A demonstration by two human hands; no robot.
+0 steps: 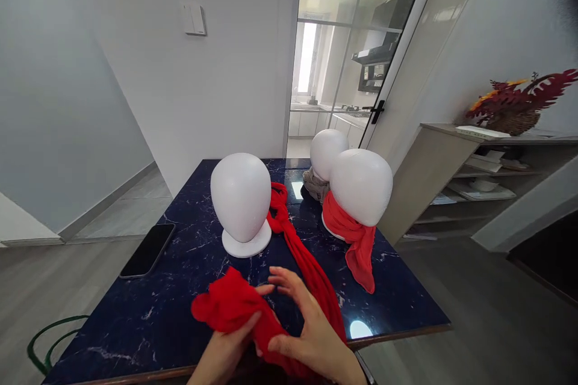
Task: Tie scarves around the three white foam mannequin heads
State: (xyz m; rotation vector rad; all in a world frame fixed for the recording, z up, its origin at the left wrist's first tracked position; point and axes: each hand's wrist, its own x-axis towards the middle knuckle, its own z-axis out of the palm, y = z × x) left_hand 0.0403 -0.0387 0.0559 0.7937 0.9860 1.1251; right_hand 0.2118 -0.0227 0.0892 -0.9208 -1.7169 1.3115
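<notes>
My left hand (228,346) is closed round a bunched part of a red scarf (235,301) at the table's front edge. Just to its right, my right hand (304,322) has its fingers apart and curved, close over the scarf; whether it touches the cloth I cannot tell. From there the scarf trails back up the table in a long strip to a loose heap beside a bare white foam head (241,198) on a round base. Farther right, a second white foam head (361,186) wears a coral-red scarf (350,225) tied round its neck, one end hanging down.
Behind stands a third foam head (329,153) with a grey-brown cloth (315,185) at its neck. A phone (148,251) lies on the dark blue marbled table (185,313), at left. Beyond are a glass door (334,48) and a shelf unit (451,162).
</notes>
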